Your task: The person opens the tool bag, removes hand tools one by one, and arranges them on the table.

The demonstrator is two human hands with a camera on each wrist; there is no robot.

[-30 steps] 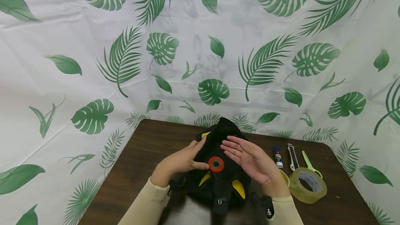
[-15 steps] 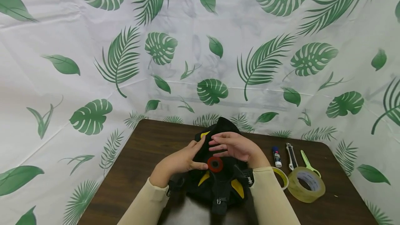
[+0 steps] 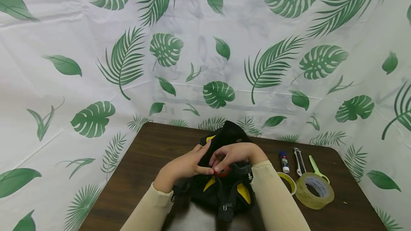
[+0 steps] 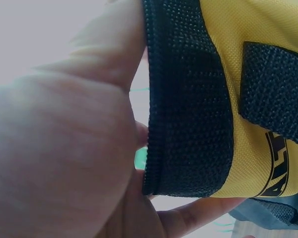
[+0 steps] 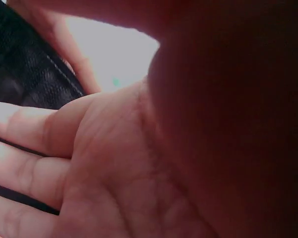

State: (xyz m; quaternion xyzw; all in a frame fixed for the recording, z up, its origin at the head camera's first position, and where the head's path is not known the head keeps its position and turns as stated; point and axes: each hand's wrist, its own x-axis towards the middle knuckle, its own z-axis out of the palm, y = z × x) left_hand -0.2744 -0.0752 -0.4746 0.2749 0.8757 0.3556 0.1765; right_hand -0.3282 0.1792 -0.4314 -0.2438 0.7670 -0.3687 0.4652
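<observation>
A black and yellow fabric tool bag [image 3: 221, 195] with straps and a buckle lies on the table. My left hand [image 3: 184, 165] grips its edge, thumb on the near side; the left wrist view shows the black webbing border [image 4: 188, 109] and a yellow panel [image 4: 258, 163] close by. A small red tape roll [image 3: 223, 172], dark at its centre, sits against the bag. Beside the left thumb, my right hand [image 3: 236, 154] curls over the roll, with thumb and index finger pinching its upper left edge. That hand partly hides the roll. The right wrist view does not show the pinch.
To the right lie a glue stick [image 3: 284, 161], a utility knife [image 3: 299, 161] and green scissors [image 3: 318, 168]. Nearer stand a yellow tape roll [image 3: 290, 181], partly behind the right sleeve, and a wide clear tape roll [image 3: 327, 195]. A leaf-print curtain [image 3: 192, 27] hangs behind the table.
My right hand has moved left and down from above the bag to the red tape roll, its fingers curling in from straight. The left hand keeps its place on the bag.
</observation>
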